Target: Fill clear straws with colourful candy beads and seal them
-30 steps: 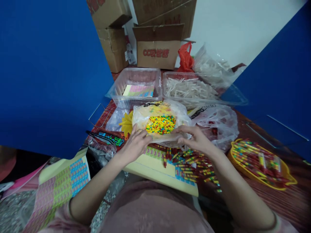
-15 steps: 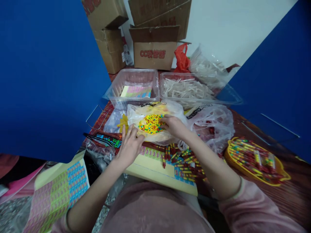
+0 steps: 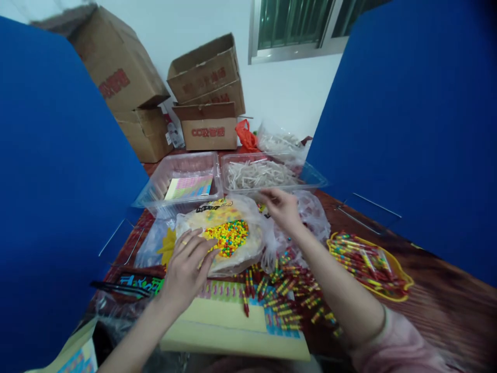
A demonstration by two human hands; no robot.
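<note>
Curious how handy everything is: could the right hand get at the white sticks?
Probably yes: the right hand is near the clear tray holding the white sticks, which look uncovered.

Dim, cool light over my table (image 3: 438, 316).
My right hand (image 3: 282, 210) looks slightly blurred; glints edge the plastic trays (image 3: 186, 205), the pale wall (image 3: 287, 85) looks brightest, and the top-right corner darkens.
</note>
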